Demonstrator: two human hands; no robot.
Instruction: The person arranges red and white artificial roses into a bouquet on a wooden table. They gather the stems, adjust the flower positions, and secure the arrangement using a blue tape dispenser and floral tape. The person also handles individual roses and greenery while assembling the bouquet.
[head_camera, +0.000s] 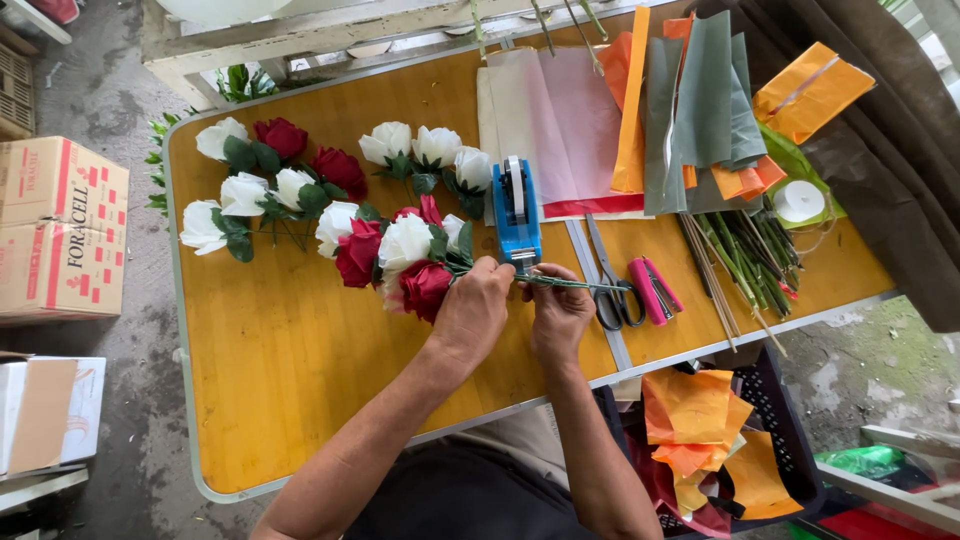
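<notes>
My left hand (472, 308) grips a bunch of red and white artificial roses (400, 255) by the top of their stems. My right hand (560, 312) pinches the green stems (580, 285) just to the right, close to the blue tape dispenser (516, 212). The stems point right, toward the scissors (610, 285). The flower heads lie on the wooden table (300, 380).
More red and white roses (270, 180) lie at the table's back left. Sheets of pink, orange and grey paper (650, 110), a pink stapler (652, 290), green stems (745, 255) and a white ribbon roll (798, 201) sit at right. Cardboard boxes (60, 225) stand on the floor at left.
</notes>
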